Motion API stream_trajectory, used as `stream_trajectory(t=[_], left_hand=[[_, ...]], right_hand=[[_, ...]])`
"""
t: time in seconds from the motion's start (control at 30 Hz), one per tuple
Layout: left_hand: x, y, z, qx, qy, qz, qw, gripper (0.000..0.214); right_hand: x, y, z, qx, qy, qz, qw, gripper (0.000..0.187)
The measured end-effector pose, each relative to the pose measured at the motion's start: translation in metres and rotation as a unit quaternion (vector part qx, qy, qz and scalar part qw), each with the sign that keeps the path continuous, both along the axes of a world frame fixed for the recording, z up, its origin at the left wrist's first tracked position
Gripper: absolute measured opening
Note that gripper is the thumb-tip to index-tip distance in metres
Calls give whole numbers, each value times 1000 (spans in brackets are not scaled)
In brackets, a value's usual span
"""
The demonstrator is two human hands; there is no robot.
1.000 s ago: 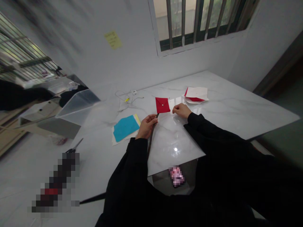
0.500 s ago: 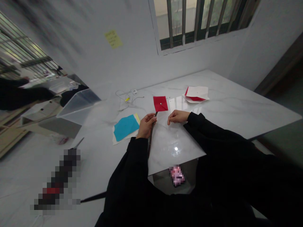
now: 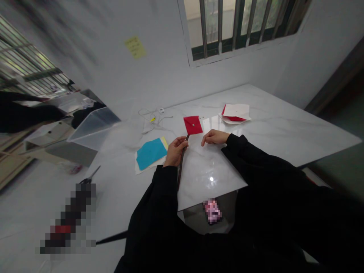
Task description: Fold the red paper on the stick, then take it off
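The left hand (image 3: 174,151) is pinching a dark strip (image 3: 181,167) close to its upper end, thumb and fingertips drawn together just below the red envelope (image 3: 193,125). The right hand (image 3: 214,137) is hanging to the lower right of the envelope, apart from it, fingers loosely curled; whether they are gripping anything small, I cannot tell. The envelope is sitting directly past the strip's tip, its metal stud facing up; whether the two are joined is not showing. If the strip is bearing it, a loose joint or a slackening pinch could let the envelope twist or drop. Tiny bits (image 3: 201,117) are lying just right of the envelope, where a dragging right sleeve could sweep them away. Left of it, the blue sheet (image 3: 152,153) is resting near the left wrist and could slide if bumped.
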State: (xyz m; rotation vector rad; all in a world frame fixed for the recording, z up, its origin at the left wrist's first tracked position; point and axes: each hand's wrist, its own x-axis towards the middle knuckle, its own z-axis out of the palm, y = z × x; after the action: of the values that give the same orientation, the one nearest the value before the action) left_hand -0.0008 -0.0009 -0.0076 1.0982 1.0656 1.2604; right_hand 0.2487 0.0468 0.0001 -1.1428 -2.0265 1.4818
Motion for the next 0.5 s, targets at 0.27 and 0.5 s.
stream_trajectory(t=[0.27,0.5], left_hand=[[0,-1,1,0,-3,-4,1000,45],[-1,0,0,-4,3,-4,1000,45]], right_hand=[[4,7,-3,108,-32,-182,977,32],[6,-10,12,-62,14,-48,997,64]])
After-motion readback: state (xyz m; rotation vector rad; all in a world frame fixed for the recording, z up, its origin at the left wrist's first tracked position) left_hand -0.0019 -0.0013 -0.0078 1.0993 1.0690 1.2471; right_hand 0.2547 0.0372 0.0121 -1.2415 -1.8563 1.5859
